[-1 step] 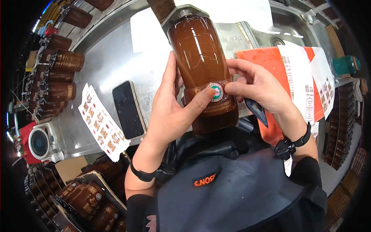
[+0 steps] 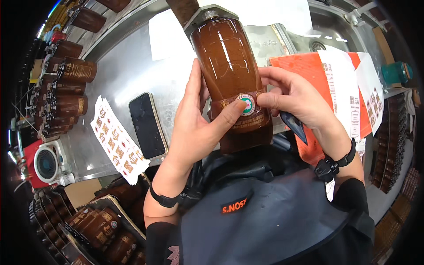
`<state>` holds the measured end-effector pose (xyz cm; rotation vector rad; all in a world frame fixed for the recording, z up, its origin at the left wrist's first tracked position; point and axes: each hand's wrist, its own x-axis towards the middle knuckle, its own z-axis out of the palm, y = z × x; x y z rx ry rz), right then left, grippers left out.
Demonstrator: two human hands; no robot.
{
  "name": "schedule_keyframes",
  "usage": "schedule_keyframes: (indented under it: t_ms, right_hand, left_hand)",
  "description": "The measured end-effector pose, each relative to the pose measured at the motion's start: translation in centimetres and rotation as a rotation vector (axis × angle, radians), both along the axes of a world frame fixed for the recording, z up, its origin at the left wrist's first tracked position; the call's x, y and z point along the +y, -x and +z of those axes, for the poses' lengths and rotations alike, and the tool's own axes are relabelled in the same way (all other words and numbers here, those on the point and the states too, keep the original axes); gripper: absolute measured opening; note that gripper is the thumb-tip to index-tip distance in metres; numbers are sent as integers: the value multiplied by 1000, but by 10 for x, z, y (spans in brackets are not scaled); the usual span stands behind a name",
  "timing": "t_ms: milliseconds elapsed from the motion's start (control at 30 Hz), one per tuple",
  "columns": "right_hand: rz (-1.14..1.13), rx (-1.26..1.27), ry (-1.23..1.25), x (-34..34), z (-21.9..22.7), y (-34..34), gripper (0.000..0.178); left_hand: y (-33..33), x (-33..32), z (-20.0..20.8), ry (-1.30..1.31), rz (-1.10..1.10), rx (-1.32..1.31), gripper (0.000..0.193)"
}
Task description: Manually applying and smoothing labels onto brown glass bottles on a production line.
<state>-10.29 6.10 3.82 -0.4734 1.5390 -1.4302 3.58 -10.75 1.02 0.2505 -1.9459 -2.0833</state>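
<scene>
A large brown bottle (image 2: pixel 229 62) lies tilted on its back, its neck pointing away, in an angular metal holder (image 2: pixel 215 9). Around its lower part runs a brown label band with a round green-and-white sticker (image 2: pixel 247 106). My left hand (image 2: pixel 201 115) wraps the bottle's left side, thumb pressing by the sticker. On the other side, my right hand (image 2: pixel 293 95) is closed against the bottle, thumb tip beside the sticker and fingers curled at the edge. A dark pointed object (image 2: pixel 293 127) sticks out beneath my right hand; whether that hand holds it is hidden.
Left of my hands lie a phone (image 2: pixel 146 126) and a sticker sheet (image 2: pixel 117 141) on the metal table. An orange folder (image 2: pixel 300 73) with printed sheets lies right. Brown bottles (image 2: pixel 73 106) line the far left; a crate (image 2: pixel 115 207) of bottles stands lower left, near a small fan (image 2: pixel 46 163).
</scene>
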Motion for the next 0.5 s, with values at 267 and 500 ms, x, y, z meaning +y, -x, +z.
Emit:
schedule_keyframes:
  t_ms: [267, 500]
  right_hand:
    - [15, -85, 14, 2, -6, 3, 65]
    - [13, -94, 25, 2, -9, 2, 65]
  left_hand:
    - [2, 2, 1, -54, 4, -26, 97]
    - [1, 0, 0, -72, 1, -23, 97]
